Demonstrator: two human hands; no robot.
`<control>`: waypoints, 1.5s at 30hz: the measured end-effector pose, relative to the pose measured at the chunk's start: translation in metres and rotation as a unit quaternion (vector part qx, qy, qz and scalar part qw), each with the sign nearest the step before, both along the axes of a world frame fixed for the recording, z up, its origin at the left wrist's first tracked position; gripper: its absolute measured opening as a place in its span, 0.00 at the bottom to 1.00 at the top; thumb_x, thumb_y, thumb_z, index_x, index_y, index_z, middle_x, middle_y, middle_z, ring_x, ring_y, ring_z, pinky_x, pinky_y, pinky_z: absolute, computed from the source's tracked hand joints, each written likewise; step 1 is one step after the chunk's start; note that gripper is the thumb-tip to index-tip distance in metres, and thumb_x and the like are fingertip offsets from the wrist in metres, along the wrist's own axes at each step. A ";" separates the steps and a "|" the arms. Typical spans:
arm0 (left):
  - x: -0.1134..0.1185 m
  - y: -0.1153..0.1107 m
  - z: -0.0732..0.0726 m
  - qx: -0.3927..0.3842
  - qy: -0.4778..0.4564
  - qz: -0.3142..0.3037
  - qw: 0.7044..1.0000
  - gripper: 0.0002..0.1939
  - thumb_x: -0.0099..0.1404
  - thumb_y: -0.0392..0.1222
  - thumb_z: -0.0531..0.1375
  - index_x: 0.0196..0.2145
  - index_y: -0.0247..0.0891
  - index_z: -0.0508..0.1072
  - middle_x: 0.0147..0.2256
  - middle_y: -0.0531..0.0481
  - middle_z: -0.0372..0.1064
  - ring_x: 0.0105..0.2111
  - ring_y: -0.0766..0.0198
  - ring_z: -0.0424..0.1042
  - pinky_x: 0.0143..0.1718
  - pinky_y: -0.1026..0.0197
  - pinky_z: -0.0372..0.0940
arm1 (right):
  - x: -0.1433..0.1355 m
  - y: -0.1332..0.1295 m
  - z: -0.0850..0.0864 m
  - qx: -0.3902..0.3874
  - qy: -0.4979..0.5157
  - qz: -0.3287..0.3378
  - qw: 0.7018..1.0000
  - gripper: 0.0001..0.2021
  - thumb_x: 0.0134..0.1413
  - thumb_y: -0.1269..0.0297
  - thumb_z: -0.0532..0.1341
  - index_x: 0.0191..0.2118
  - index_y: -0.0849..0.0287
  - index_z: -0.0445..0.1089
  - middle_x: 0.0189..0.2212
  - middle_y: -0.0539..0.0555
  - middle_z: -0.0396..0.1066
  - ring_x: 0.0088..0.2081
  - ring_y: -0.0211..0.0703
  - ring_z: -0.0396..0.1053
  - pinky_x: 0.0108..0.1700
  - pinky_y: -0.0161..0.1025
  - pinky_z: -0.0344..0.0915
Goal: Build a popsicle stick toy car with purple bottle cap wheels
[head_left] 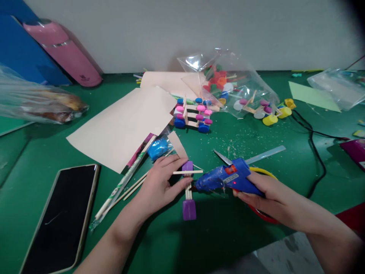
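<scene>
In my right hand (265, 196) is a blue glue gun (222, 177), its nozzle pointing left at a small piece made of wooden sticks (188, 192) with purple bottle caps (189, 210) at its ends. My left hand (167, 177) grips the far end of this stick piece near the upper purple cap, thumb and fingers around it. A short pale stick (194, 172) lies across the piece by that cap. Whether the nozzle touches the sticks I cannot tell. Behind the glue gun lie scissors (221, 156), partly hidden, and a clear strip (266, 154).
A phone (61, 217) lies at left, beside wrapped sticks (125, 179) and a cream paper sheet (122, 125). Finished-looking stick-and-cap pieces (194, 116) and a clear bag of caps (219, 82) stand behind. A black cable (318, 152) runs at right; a pink bottle (64, 53) leans back left.
</scene>
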State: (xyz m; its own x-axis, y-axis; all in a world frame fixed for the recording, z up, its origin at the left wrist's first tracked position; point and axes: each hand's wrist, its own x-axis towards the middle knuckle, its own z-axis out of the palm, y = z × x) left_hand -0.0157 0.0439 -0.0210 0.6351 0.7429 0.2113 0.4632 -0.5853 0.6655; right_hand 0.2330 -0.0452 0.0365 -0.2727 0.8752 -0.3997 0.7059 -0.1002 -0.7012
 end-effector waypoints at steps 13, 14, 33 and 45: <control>-0.006 0.000 0.006 -0.025 0.002 -0.039 0.999 0.17 0.61 0.38 0.54 0.49 0.38 0.66 0.47 0.43 0.67 0.48 0.56 0.64 0.48 0.53 0.60 | -0.008 -0.006 -0.011 0.052 -0.014 -0.027 0.998 0.09 0.58 0.60 0.50 0.38 0.57 0.63 0.32 0.54 0.68 0.32 0.42 0.64 0.32 0.37 0.63; -0.006 0.000 0.006 -0.023 0.004 -0.041 0.999 0.17 0.61 0.38 0.54 0.49 0.38 0.65 0.47 0.43 0.67 0.48 0.56 0.64 0.49 0.53 0.60 | -0.010 -0.007 -0.011 0.055 -0.014 -0.033 0.998 0.09 0.58 0.60 0.50 0.39 0.57 0.63 0.34 0.54 0.68 0.33 0.43 0.65 0.33 0.37 0.63; -0.004 -0.001 0.004 0.007 -0.006 -0.023 1.000 0.14 0.60 0.40 0.55 0.45 0.38 0.69 0.43 0.44 0.71 0.45 0.56 0.68 0.46 0.55 0.62 | -0.011 -0.018 0.001 0.076 -0.031 0.007 0.997 0.06 0.58 0.62 0.51 0.34 0.55 0.62 0.31 0.52 0.68 0.30 0.40 0.64 0.31 0.36 0.62; -0.004 -0.001 0.004 0.012 -0.018 -0.020 1.000 0.15 0.59 0.39 0.56 0.45 0.37 0.69 0.43 0.44 0.71 0.45 0.57 0.68 0.45 0.57 0.63 | -0.010 -0.014 0.007 0.029 -0.053 0.002 0.998 0.08 0.60 0.61 0.49 0.31 0.56 0.59 0.27 0.50 0.64 0.27 0.39 0.60 0.29 0.35 0.60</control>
State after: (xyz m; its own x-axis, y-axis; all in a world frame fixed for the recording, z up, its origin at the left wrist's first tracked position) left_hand -0.0197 0.0429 -0.0170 0.6560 0.7111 0.2527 0.4148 -0.6195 0.6664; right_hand 0.2230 -0.0589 0.0430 -0.2357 0.8964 -0.3754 0.7762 -0.0588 -0.6277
